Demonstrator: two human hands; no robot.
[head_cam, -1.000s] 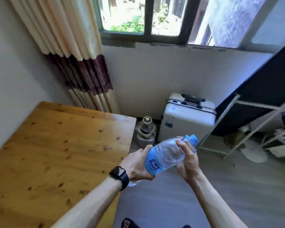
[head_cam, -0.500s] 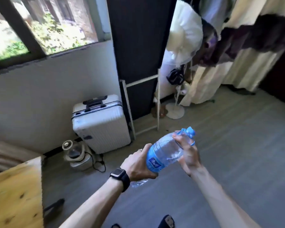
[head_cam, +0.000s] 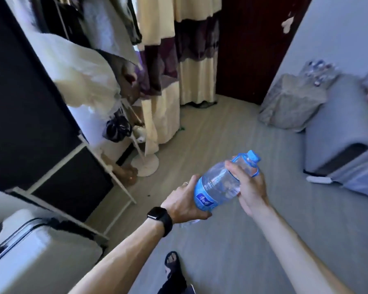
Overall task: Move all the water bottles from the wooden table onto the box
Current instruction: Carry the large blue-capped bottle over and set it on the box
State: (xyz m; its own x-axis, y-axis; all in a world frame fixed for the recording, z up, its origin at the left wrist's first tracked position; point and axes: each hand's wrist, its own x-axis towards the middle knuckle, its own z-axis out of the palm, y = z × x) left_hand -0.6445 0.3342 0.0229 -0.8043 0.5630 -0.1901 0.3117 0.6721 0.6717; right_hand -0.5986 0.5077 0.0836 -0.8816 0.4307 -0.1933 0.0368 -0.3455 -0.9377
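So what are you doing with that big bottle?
A person is carrying one large water bottle across the room with both hands. The left hand grips its lower end by the blue label, and the right hand holds it near the neck, just under the blue cap. The bottle is tilted, up in the air over the grey floor. No wooden table shows in this view.

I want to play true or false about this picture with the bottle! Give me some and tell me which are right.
1. Both hands hold the clear plastic water bottle with the blue cap. True.
2. The bottle stands on the grey floor. False: it is held in the air, tilted.
3. The left hand has a black wristwatch on its wrist. True.
4. The right hand grips the bottle's bottom end. False: it holds the part near the cap.
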